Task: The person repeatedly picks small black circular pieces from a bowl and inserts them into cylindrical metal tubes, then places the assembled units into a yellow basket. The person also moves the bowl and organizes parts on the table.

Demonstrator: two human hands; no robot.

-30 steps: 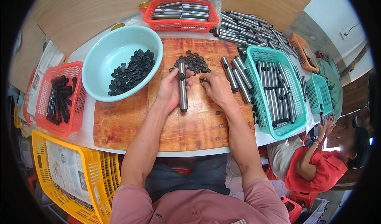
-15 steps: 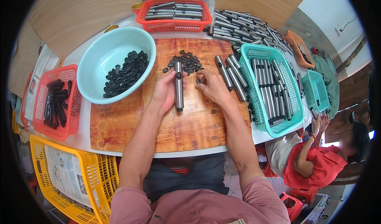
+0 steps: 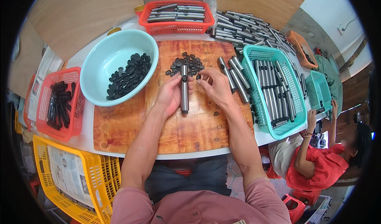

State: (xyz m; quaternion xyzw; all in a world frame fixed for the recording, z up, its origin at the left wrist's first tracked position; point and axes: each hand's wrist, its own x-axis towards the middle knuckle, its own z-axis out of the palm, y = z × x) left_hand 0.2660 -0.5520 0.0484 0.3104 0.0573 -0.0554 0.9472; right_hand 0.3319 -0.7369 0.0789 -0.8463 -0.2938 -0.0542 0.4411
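Note:
My left hand is closed around a shiny metal tube, which stands roughly upright in my view with a dark oval hole near its upper end. Just right of the tube, my right hand pinches a small black oval piece between thumb and fingertips. The piece is apart from the tube. Beyond both hands lies a loose heap of similar black oval pieces on the wooden board. Several more metal tubes rest on the board to the right of my right hand.
Left stands a pale blue basin of black pieces, beside a red basket of black parts. A turquoise basket holds tubes at right. A red basket and piled tubes lie behind. A co-worker sits at right.
My left hand and the tube have shifted slightly right, nearer the right hand's black piece. The co-worker's hands have moved apart. The whole view has shifted a little.

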